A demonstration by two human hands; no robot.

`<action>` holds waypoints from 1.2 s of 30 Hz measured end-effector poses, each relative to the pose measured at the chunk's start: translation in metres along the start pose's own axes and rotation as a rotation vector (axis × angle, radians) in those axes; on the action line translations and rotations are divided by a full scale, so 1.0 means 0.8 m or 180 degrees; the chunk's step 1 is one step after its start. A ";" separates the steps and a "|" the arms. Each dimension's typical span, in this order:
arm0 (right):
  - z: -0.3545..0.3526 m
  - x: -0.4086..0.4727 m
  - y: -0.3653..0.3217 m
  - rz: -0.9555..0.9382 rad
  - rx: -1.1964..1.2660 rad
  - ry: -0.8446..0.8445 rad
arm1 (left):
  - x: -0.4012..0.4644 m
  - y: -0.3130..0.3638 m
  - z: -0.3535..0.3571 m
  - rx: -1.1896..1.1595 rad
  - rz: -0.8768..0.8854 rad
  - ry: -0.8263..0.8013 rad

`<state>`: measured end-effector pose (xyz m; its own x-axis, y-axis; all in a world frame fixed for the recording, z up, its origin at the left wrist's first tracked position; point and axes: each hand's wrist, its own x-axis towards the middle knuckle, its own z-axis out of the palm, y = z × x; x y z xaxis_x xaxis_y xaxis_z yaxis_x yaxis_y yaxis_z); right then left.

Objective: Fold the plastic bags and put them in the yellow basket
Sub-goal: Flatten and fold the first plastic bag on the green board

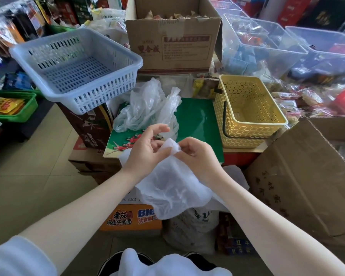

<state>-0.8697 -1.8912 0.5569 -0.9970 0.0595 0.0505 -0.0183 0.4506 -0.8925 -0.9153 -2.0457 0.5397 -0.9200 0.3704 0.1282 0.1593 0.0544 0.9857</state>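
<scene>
From the head view, both hands meet above the near edge of the green surface (197, 120). The left hand (145, 148) and the right hand (195, 154) each pinch the top edge of a white bag (171, 188), which hangs down between the forearms, limp and crumpled, its lower end loose in the air. The left hand's thumb and inner fingers close on the plastic while its forefinger arches free above; the right hand's fingers are curled round the bunched corner.

Behind the hands, a pile of clear bags (147, 104) lies heaped on the surface, unfolded. The yellow basket (247, 112) stands just to the right of that pile, at the surface's right edge, its dark handle lowered against the near side; no folded bag shows inside it. A blue basket (76, 66) sits tilted on cartons to the left, and a carton (173, 36) stands at the back.

The step in hand looks like the start of folding the first bag: the top edge is gathered, but the body is not yet flattened. The next move probably calls for smoothing the plastic, likely on the surface, then doubling it over before it goes right into the basket.
</scene>
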 end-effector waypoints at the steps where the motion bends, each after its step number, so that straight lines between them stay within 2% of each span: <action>1: -0.005 0.000 0.001 0.0105 0.0145 0.0005 | -0.001 -0.002 -0.001 -0.0013 -0.0127 0.0002; 5: -0.023 0.003 0.011 0.0374 0.0505 0.0008 | -0.006 -0.006 -0.002 0.0252 -0.0522 -0.0163; 8: -0.024 0.003 0.029 0.0864 0.0721 0.0046 | -0.005 -0.008 -0.001 0.0634 -0.0371 -0.0249; 11: -0.019 0.001 0.035 0.1382 0.1397 0.0192 | -0.002 -0.008 0.000 0.1008 -0.0153 -0.0262; 14: -0.020 -0.002 0.033 0.1247 0.1724 0.0035 | 0.001 -0.008 -0.004 0.0990 -0.0040 0.0041; 18: -0.023 -0.010 0.037 0.0561 0.1538 -0.0716 | 0.006 -0.005 -0.010 0.0882 -0.0082 0.0281; 23: -0.021 -0.001 0.041 0.0386 0.0823 -0.0015 | 0.005 -0.010 -0.004 0.0763 -0.0096 0.0216; 25: -0.027 -0.001 0.041 0.0482 0.0691 0.0067 | 0.004 -0.011 -0.002 0.0692 -0.0051 0.0230; 29: -0.040 -0.012 0.049 0.0764 0.0782 -0.1024 | 0.000 -0.013 -0.003 0.0696 -0.0063 0.0581; 31: -0.037 -0.017 0.056 0.0850 0.0701 -0.1297 | 0.001 -0.016 -0.008 0.0590 -0.0281 0.0763; 34: -0.032 -0.007 0.060 0.0715 0.0113 -0.0686 | 0.004 -0.021 -0.023 0.0631 -0.0838 0.0749; 36: -0.037 0.002 0.056 0.0656 0.0024 -0.0395 | 0.004 -0.022 -0.033 0.1120 -0.1021 0.0727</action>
<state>-0.8701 -1.8448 0.5303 -0.9814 0.0393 -0.1881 0.1863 0.4337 -0.8816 -0.9310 -2.0701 0.5254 -0.9906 0.0747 -0.1145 -0.0684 0.4545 0.8881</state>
